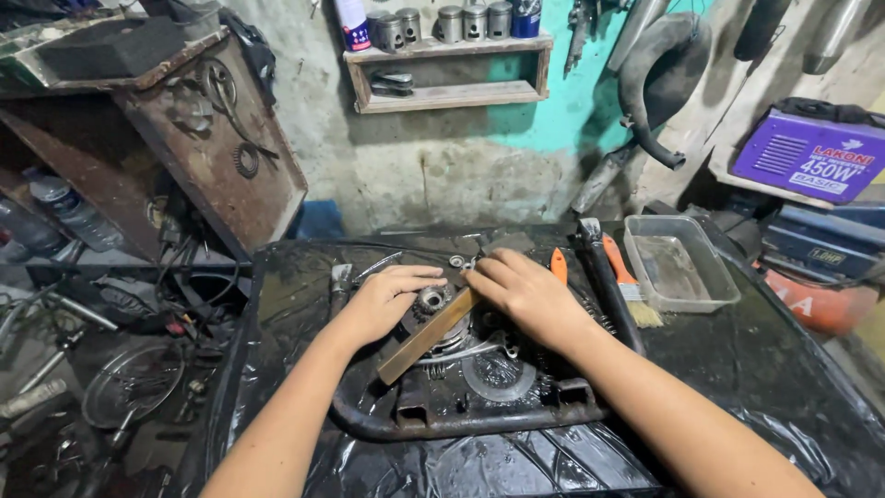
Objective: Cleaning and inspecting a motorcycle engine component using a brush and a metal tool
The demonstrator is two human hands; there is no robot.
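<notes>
At frame centre, a wooden stick point(426, 337) lies across an oily engine part point(461, 355) in a black tray point(442, 426). Its long axis runs diagonally, the lower end pointing lower left, the upper end toward the upper right under the right hand point(525, 293). That hand presses flat on the stick's top, fingers extended, not closed around it. The left hand point(383, 300) rests loosely curled on the part beside a small gear point(430, 298), gripping nothing visible. The part looks opened up, gears exposed; work seems midway. A brush point(631, 281) and clear tub point(679, 263) sit right.
</notes>
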